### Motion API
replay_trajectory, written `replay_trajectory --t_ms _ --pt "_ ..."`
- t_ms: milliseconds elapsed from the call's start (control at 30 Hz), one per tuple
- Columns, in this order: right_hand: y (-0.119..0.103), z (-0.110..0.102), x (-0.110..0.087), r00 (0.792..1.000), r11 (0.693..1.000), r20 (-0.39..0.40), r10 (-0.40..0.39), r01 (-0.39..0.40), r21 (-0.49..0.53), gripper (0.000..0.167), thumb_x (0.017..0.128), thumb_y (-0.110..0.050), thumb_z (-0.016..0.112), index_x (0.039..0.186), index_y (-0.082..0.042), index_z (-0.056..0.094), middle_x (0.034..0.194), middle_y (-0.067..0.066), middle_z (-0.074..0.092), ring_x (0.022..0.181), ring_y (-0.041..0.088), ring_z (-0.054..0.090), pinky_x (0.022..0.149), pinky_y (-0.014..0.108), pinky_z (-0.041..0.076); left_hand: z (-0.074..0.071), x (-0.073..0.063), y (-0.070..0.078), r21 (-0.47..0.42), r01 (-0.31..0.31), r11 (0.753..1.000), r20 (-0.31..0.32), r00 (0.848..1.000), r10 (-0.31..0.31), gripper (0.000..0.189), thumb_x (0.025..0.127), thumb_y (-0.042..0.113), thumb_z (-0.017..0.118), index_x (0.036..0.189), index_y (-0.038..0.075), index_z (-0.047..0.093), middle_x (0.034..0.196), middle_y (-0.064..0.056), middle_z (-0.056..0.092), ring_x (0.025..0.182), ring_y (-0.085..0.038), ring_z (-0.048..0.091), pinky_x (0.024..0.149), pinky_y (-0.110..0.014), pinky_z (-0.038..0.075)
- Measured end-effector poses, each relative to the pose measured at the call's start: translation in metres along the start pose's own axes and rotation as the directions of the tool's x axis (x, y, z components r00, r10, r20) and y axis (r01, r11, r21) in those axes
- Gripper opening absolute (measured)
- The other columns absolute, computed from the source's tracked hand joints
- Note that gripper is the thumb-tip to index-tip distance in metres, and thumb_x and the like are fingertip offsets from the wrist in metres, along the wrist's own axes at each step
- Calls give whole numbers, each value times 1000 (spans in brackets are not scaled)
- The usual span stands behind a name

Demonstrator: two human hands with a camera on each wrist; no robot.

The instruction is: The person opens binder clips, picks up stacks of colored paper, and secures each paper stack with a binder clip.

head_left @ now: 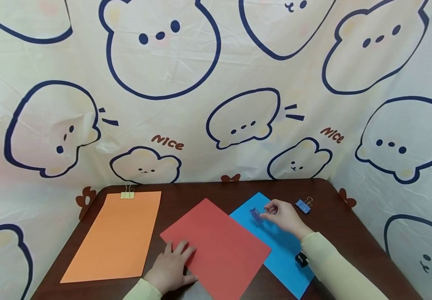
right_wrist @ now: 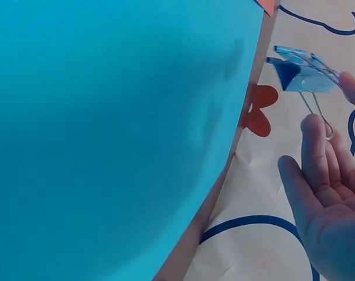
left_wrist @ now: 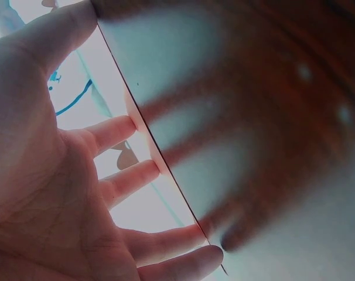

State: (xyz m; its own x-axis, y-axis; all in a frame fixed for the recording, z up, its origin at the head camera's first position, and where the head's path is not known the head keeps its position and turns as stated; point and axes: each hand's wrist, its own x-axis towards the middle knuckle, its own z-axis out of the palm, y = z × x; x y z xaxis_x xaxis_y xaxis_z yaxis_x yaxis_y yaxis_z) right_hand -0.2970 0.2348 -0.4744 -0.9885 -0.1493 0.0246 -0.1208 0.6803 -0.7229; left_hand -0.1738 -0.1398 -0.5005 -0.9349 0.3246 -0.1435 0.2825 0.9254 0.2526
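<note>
A red sheet of paper (head_left: 223, 246) lies at an angle in the middle of the dark table, overlapping a blue sheet (head_left: 275, 237) on its right. My left hand (head_left: 174, 264) rests at the red sheet's left edge, fingers spread and fairly straight. In the left wrist view its fingertips (left_wrist: 148, 167) meet a thin sheet edge. My right hand (head_left: 285, 216) is over the far part of the blue sheet. It pinches a blue binder clip (right_wrist: 306, 76) by the wire handles, thumb on one and fingers at the other. The clip's body points left, toward the red sheet.
An orange sheet (head_left: 114, 237) lies on the left with a pale yellow binder clip (head_left: 127, 194) on its far edge. Another blue binder clip (head_left: 303, 206) lies on the table (head_left: 332, 250) beyond the right hand. A patterned cloth (head_left: 201, 125) hangs behind and at both sides.
</note>
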Motion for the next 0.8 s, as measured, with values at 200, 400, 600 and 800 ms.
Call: replay_trajectory --t_ms 200,400,600,800 --pt "1 0 -3 1000 1000 12 21 -21 20 39 91 -30 80 117 -4 66 101 6 67 92 19 59 77 26 55 -1 0 0 -2 -1 1000 1 1000 1 78 80 57 81 142 14 58 148 -14 49 132 -60 44 89 -73 49" --pt "2 4 -4 1000 1000 18 5 -5 -7 37 90 -24 81 117 -2 67 101 6 67 91 18 59 76 27 55 3 2 0 5 -2 1000 -4 1000 2 78 79 57 82 141 15 59 147 -14 49 132 -60 44 89 -73 49" --pt "3 6 -4 1000 999 7 -2 2 -34 39 89 -25 82 118 -3 67 103 7 68 92 18 61 75 26 57 0 1 0 5 3 1000 2 1000 -3 78 80 57 81 142 14 58 148 -15 49 133 -61 43 90 -73 49" --pt "2 6 -6 1000 998 7 -5 6 -55 39 89 -24 82 119 -4 67 103 6 69 94 18 62 76 30 58 -1 0 1 -1 1 1000 -1 1000 -1 78 80 57 81 142 14 58 148 -15 49 132 -62 44 90 -72 49"
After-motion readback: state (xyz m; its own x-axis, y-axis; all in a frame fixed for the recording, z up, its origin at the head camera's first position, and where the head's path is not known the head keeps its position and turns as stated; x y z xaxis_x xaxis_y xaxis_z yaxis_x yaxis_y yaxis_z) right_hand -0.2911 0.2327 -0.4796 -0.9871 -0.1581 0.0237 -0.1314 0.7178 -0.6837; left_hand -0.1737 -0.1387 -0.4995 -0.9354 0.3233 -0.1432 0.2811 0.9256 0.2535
